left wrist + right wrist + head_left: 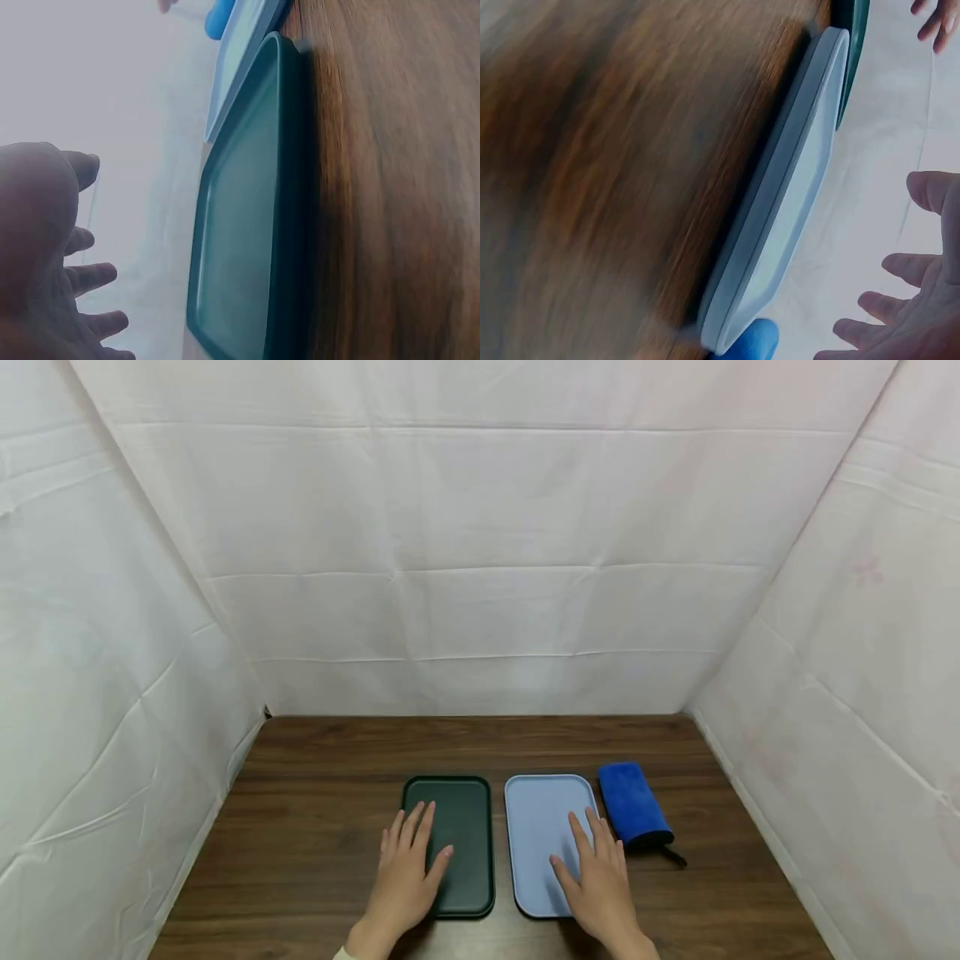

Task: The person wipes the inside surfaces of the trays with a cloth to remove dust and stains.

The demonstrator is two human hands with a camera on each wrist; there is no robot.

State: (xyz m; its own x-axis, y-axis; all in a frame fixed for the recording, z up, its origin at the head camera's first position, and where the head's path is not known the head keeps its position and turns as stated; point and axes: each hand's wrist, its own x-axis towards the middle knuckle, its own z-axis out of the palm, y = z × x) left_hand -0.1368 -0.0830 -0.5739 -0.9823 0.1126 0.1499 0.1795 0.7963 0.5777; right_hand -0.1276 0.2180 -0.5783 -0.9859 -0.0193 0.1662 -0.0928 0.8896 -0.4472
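Two shallow rectangular trays lie side by side on the wooden table. My left hand hovers above the left part of the dark green tray, fingers spread and nothing held. The left wrist view shows a gap between that hand and the green tray. Over the right part of the light blue tray, my right hand is raised with spread fingers, also holding nothing. In the right wrist view its fingers stay apart from the blue tray.
Right of the blue tray lies a folded blue cloth pouch with a black end and a short black cord. White fabric walls enclose the wooden table at the back and both sides.
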